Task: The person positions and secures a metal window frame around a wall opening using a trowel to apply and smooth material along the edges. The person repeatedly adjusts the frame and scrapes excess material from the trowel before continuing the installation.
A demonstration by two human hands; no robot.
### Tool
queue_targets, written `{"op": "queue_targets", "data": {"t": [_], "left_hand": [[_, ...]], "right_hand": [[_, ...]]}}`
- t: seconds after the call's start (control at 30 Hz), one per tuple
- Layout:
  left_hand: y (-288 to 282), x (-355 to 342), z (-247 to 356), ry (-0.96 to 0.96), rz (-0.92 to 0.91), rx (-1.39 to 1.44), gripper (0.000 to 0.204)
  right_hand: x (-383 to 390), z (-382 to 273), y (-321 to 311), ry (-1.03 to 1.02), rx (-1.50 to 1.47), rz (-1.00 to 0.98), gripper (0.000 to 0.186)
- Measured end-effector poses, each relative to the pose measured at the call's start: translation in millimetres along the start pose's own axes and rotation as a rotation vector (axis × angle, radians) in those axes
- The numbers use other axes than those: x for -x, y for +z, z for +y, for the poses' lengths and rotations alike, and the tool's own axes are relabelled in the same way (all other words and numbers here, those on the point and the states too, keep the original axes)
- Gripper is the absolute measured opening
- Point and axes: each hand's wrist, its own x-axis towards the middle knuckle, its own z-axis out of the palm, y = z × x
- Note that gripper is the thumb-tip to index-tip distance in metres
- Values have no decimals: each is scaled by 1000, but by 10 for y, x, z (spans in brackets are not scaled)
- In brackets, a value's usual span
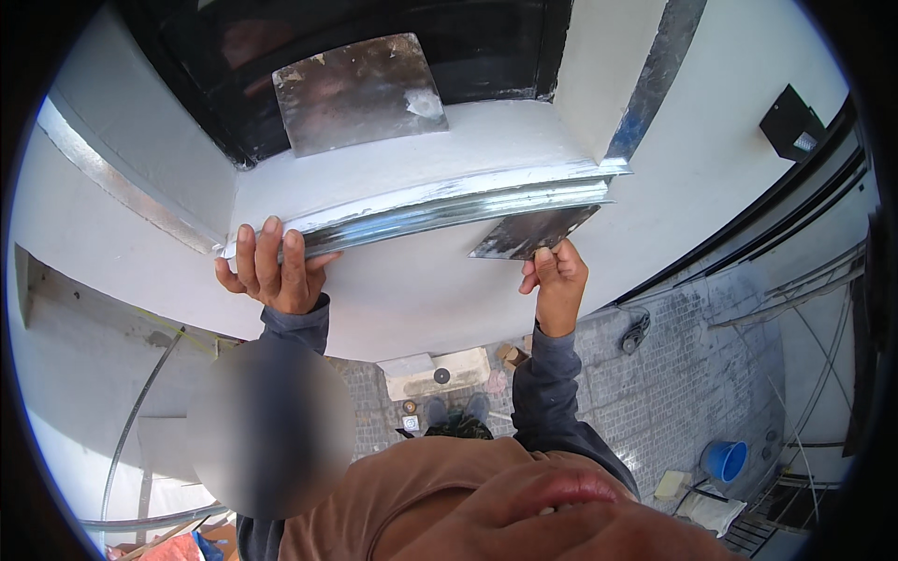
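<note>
Left hand (273,271) at left end of metal strip (449,213) along edge of white ledge (449,136); right hand (558,280) pinching thin metal plate (538,232).
Left grip: fingers slightly apart over strip, can't tell if clasped. Right grip: narrow, thumb and fingers on plate's lower edge, just under strip's right part. Strip likely light, bendy over its length, smooth; best held near both ends. Plate probably light, springy, sharp-edged; pinch flat faces.
</note>
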Motion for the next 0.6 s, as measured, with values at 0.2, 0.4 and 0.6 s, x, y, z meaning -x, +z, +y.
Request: {"op": "queue_targets", "data": {"t": [0.2,0.4,0.6], "left_hand": [[0,-9,-8,21,0,0,51],[-5,-45,7,51,7,-29,51],[15,-22,-10,32,21,-8,51]], "right_hand": [[-10,-64,74,-6,6,-8,16],[-9,-126,94,17,37,-31,15],[69,-39,285,22,-25,-103,17]]}}
